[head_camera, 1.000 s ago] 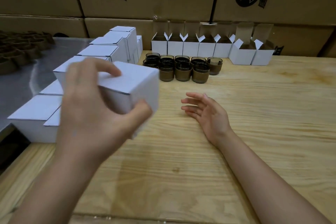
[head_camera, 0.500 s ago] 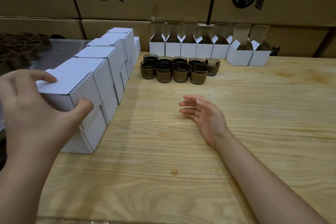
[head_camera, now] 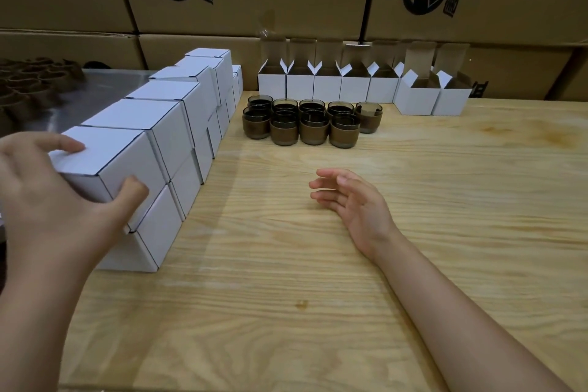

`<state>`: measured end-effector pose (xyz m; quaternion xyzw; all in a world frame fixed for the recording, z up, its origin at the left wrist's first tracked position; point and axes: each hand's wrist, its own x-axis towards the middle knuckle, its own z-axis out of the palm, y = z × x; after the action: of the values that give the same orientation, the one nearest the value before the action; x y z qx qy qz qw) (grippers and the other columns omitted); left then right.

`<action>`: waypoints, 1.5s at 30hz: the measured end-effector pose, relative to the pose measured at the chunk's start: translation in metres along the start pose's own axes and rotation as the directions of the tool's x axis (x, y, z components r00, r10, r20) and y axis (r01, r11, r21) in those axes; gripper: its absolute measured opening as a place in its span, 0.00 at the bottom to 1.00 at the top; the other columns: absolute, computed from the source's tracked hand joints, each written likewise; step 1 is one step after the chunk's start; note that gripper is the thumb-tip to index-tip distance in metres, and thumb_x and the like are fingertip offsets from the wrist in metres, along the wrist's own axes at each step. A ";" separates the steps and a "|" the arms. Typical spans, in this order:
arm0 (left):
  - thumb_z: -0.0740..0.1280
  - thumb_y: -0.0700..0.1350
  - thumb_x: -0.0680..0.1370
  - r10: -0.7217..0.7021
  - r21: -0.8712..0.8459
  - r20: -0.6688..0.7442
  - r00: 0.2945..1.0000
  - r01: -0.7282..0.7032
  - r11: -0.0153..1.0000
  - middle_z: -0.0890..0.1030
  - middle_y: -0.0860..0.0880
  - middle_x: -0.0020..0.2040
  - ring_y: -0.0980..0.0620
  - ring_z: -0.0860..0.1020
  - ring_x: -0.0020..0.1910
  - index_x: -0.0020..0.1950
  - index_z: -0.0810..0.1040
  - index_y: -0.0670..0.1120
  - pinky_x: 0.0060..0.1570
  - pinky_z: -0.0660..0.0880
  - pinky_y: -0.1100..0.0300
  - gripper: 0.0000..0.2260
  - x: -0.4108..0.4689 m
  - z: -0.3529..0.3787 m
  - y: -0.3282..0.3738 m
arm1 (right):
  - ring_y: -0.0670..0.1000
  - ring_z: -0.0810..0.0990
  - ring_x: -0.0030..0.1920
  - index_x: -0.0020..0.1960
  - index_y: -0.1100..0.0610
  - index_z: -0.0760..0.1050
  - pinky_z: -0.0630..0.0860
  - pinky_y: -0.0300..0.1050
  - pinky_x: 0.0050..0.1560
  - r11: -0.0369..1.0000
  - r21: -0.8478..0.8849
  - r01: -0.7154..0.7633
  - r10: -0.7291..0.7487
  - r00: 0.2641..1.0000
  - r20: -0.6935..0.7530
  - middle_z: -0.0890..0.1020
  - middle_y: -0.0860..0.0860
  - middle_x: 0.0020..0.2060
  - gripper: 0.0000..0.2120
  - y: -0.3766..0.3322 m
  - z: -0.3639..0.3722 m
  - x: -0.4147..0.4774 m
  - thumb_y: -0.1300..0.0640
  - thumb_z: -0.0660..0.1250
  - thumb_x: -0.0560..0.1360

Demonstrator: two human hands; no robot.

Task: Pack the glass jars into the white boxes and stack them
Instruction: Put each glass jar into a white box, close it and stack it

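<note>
White cardboard box [head_camera: 108,153], plain and closed, tops the nearest stack [head_camera: 152,232], gripped by the left hand [head_camera: 47,204], thumb on its side. Just past the loosely spread right hand [head_camera: 356,200] cluster smoky brown glass jars [head_camera: 305,121].
</note>
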<state>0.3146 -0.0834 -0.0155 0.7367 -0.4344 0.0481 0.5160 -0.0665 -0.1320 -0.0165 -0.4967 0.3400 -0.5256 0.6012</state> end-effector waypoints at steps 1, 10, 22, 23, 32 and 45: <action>0.68 0.71 0.63 -0.005 -0.036 0.029 1.000 0.006 0.999 0.72 0.54 0.65 0.55 0.70 0.67 0.60 0.69 0.60 0.64 0.70 0.47 0.29 -0.004 -0.002 0.009 | 0.54 0.81 0.48 0.55 0.60 0.78 0.74 0.49 0.56 1.000 0.002 -0.001 0.001 1.000 -0.001 0.83 0.56 0.46 0.13 0.000 0.000 0.000 0.61 0.55 0.79; 0.66 0.59 0.75 0.650 0.107 -0.254 0.716 -0.647 0.755 0.74 0.30 0.60 0.33 0.74 0.59 0.71 0.64 0.49 0.60 0.70 0.41 0.28 -0.066 0.014 0.127 | 0.53 0.81 0.47 0.53 0.60 0.78 0.75 0.48 0.54 1.000 0.003 -0.006 0.007 1.000 -0.014 0.83 0.56 0.45 0.13 0.000 0.001 0.001 0.61 0.55 0.79; 0.50 0.54 0.83 0.232 0.133 0.723 0.651 -0.461 0.878 0.62 0.46 0.76 0.47 0.57 0.75 0.74 0.63 0.48 0.73 0.53 0.52 0.21 -0.104 0.156 0.157 | 0.51 0.81 0.43 0.49 0.61 0.78 0.77 0.43 0.50 1.000 0.004 -0.007 0.007 0.999 -0.036 0.84 0.54 0.43 0.12 0.002 0.004 0.001 0.65 0.56 0.79; 0.49 0.54 0.83 0.231 0.153 0.731 0.643 -0.483 0.862 0.59 0.46 0.77 0.47 0.55 0.76 0.74 0.62 0.50 0.74 0.51 0.51 0.20 -0.105 0.159 0.155 | 0.51 0.81 0.43 0.48 0.61 0.78 0.77 0.43 0.50 1.000 -0.017 -0.005 0.005 0.999 -0.045 0.84 0.55 0.43 0.12 0.003 0.005 0.002 0.66 0.56 0.79; 0.45 0.55 0.81 0.276 0.176 0.701 0.658 -0.535 0.826 0.56 0.49 0.78 0.49 0.52 0.76 0.73 0.59 0.55 0.74 0.49 0.52 0.21 -0.109 0.164 0.151 | 0.46 0.78 0.41 0.43 0.53 0.79 0.75 0.41 0.46 0.838 -0.526 0.143 -0.202 0.978 -0.056 0.80 0.49 0.37 0.12 -0.022 0.021 0.097 0.63 0.59 0.79; 0.57 0.53 0.64 0.280 0.128 0.686 0.671 -0.491 0.862 0.84 0.43 0.53 0.42 0.83 0.52 0.44 0.85 0.49 0.52 0.66 0.51 0.20 -0.105 0.165 0.155 | 0.56 0.68 0.68 0.72 0.62 0.63 0.65 0.53 0.67 0.383 -0.923 0.036 0.046 0.997 0.058 0.67 0.55 0.71 0.29 -0.020 0.052 0.366 0.42 0.49 0.82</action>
<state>0.0807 -0.1677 -0.0346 0.6665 -0.7194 -0.0335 0.1925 0.0557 -0.4737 0.0582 -0.7648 0.5539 -0.2278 0.2375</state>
